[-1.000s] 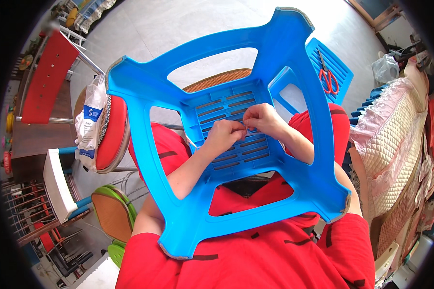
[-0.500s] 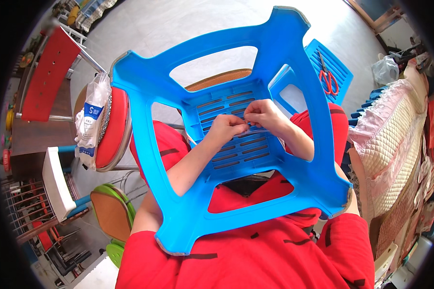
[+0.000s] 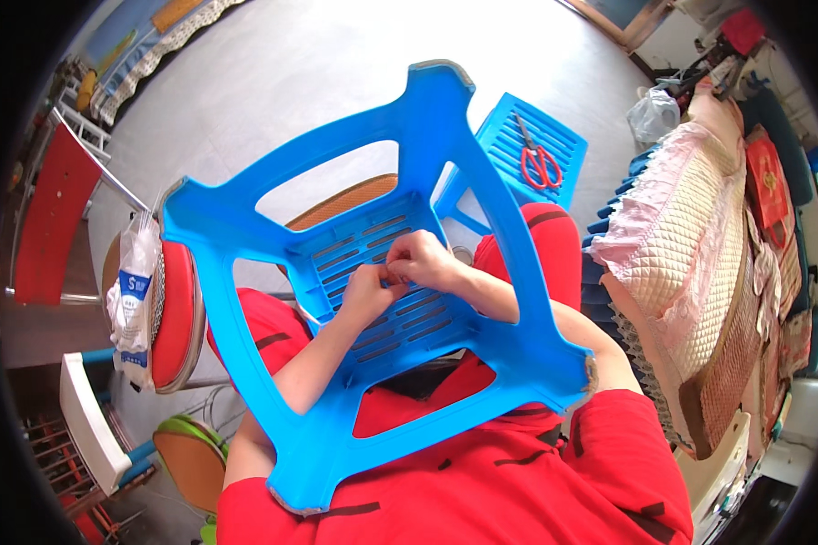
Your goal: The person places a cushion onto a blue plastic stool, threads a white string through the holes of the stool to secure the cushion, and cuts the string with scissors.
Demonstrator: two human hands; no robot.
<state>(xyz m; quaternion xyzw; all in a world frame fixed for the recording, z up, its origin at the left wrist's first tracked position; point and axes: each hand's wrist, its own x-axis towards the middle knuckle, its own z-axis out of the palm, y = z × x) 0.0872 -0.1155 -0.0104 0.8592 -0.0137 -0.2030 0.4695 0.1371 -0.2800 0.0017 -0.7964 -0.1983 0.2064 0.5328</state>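
A blue plastic stool (image 3: 432, 127) lies upside down across my red-clad lap, its legs pointing up toward me. My forearms reach in through its side openings. Over the slatted underside of the seat, my left hand (image 3: 365, 292) and my right hand (image 3: 420, 260) meet with fingertips pinched together. Whatever lies between the fingers is too small and too covered to make out. Beyond the stool, at the upper right, scissors (image 3: 540, 167) with red handles rest on a second blue slatted stool (image 3: 565, 138).
At left stands a red-seated chair (image 3: 174, 313) bearing a clear plastic bag (image 3: 134, 300) with white contents. A green-edged chair (image 3: 189, 454) is at lower left. Quilted cream covers (image 3: 673, 213) with pink ruffles lie at right, near a crumpled clear bag (image 3: 653, 114).
The whole view has shifted, so the stool, hands and scissors sit farther left, and the upturned stool and hands lower. My hands stay pinched together over the slats.
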